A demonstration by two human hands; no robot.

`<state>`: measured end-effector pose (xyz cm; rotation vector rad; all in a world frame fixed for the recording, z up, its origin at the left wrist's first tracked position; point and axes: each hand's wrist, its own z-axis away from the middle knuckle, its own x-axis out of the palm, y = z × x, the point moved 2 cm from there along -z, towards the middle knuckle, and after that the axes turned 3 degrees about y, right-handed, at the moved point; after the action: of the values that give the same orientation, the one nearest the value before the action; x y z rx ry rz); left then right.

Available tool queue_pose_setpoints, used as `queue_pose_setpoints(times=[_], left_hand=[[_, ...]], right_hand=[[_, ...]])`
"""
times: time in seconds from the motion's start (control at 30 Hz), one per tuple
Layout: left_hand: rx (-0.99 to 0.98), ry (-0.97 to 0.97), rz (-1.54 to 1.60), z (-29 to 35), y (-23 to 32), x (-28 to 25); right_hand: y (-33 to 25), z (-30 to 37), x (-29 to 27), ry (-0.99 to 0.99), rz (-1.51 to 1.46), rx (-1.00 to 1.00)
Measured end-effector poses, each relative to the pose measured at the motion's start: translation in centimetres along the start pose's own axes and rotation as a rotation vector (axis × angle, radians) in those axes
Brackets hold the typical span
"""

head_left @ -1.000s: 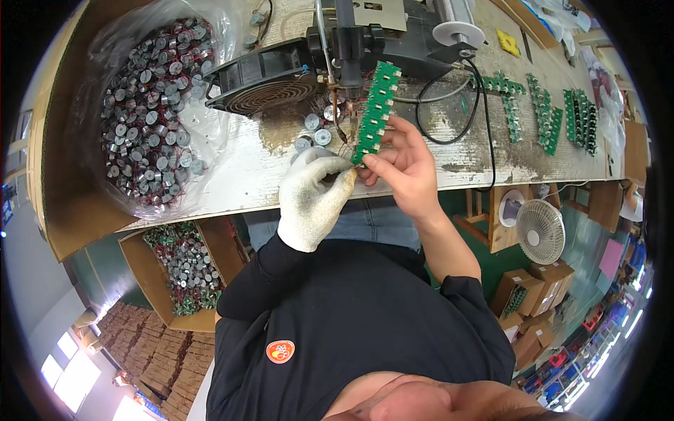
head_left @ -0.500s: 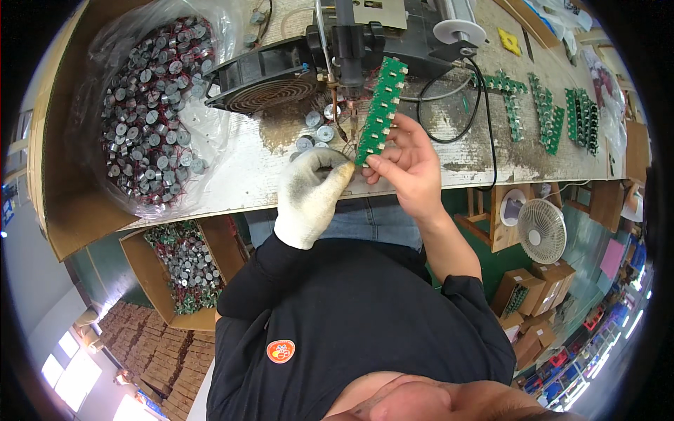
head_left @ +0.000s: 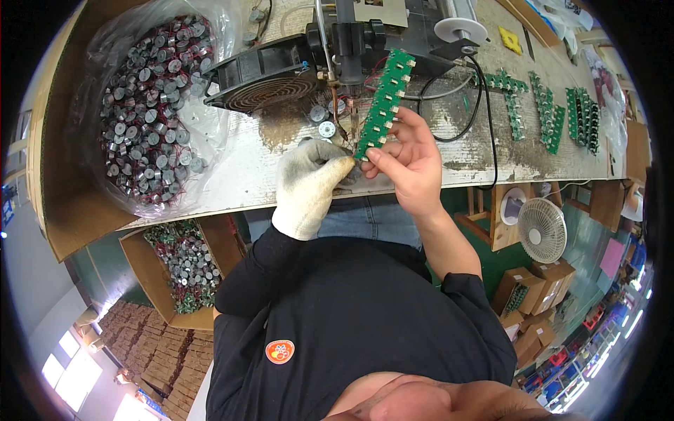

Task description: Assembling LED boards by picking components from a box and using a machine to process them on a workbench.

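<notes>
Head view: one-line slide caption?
Bare right hand holds a green circuit board, gloved left hand near its lower end, over a worn white table.

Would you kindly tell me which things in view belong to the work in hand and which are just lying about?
Likely in the work: green circuit board, round metal parts, black machine.
Seemingly just lying about: yellow piece, white fan, cartons.

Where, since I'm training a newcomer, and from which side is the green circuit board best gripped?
Probably low on the green circuit board, thumb on its face, from the right: the long, flat strip leans rightward, and the gloved left hand crowds its lower-left end.
</notes>
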<state>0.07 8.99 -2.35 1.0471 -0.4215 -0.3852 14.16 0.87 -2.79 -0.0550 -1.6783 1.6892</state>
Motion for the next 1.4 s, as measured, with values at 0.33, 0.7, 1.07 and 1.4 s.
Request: queue_pose_setpoints(times=[0.33,0.7,1.07,1.4], left_hand=[[-0.010,0.003,0.100,0.4,0.8,0.3],[-0.018,0.015,0.085,0.5,-0.4,0.0],[0.014,0.029,0.085,0.8,0.0,0.1],[0.019,0.063,-0.024,0.9,0.3,0.3]], right_hand=[[-0.8,-0.1,0.4,-0.027,-0.006,0.010],[0.0,0.4,0.3,0.011,0.034,-0.025],[0.3,0.6,0.1,0.008,0.025,-0.029],[-0.1,0.7,0.4,0.010,0.044,-0.030]])
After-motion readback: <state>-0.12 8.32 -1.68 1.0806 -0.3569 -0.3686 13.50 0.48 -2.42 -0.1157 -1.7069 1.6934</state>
